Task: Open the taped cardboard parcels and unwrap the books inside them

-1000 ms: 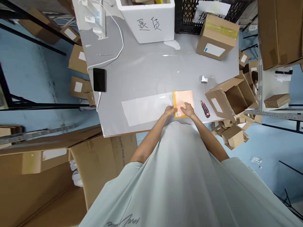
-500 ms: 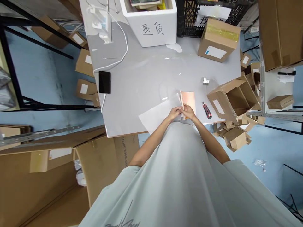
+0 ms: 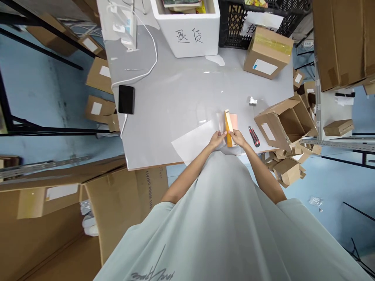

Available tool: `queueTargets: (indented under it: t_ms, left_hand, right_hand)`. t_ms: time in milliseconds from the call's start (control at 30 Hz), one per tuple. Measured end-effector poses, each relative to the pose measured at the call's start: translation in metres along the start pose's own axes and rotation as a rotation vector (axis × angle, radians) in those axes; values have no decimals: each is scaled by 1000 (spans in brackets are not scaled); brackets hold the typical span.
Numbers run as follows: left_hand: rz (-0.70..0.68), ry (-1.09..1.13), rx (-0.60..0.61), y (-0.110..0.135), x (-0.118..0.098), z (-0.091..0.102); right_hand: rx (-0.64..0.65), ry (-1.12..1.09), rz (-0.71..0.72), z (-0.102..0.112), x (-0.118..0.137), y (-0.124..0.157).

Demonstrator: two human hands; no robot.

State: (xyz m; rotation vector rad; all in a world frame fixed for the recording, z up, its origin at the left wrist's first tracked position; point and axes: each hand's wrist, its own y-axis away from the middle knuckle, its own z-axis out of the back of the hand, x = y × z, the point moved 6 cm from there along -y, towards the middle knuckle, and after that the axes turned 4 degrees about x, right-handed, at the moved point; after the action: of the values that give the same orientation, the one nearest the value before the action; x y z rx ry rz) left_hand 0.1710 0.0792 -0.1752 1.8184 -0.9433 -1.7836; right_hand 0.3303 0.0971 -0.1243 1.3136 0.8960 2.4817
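Observation:
A thin orange book (image 3: 228, 121) stands on edge at the near side of the grey table (image 3: 175, 93), its yellow spine facing up. My left hand (image 3: 217, 138) and my right hand (image 3: 236, 137) both pinch its near end, fingers closed on it. A clear plastic bag (image 3: 195, 139) lies flat on the table just left of the book, touching my left hand. A red and black utility knife (image 3: 253, 136) rests a little to the right of my right hand.
An open cardboard box (image 3: 285, 121) sits at the table's right edge. A sealed labelled carton (image 3: 268, 54), a white foam box (image 3: 190, 27) and a black crate (image 3: 237, 23) stand at the back. A black phone (image 3: 126, 99) lies at the left, on a white cable. Cartons cover the floor.
The book lay flat under both hands; it has been tipped up onto its edge. The plastic bag has been pulled right and skewed toward the book.

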Motion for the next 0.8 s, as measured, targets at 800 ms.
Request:
queueTargets:
  t_ms: [800]
  left_hand:
    - [-282,481,-349,157,-18,221]
  right_hand:
    - [-159,-327,-212,-48,-2,0]
